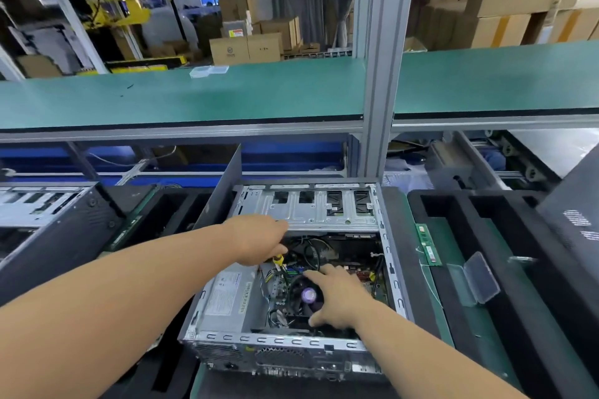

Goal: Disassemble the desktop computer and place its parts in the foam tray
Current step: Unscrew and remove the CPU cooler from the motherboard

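A desktop computer point(291, 272) of pressed grey steel lies open on its side; beside its right wall a black foam tray point(486, 269) holds two green memory sticks point(428, 244); inside it, the left hand point(259, 236) grips a yellow-handled screwdriver point(278, 260); the right hand point(337, 296), fingers spread, rests on the round black cooler fan point(303, 296).

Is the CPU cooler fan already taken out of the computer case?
No, the fan sits inside the case, with the right hand resting on it.
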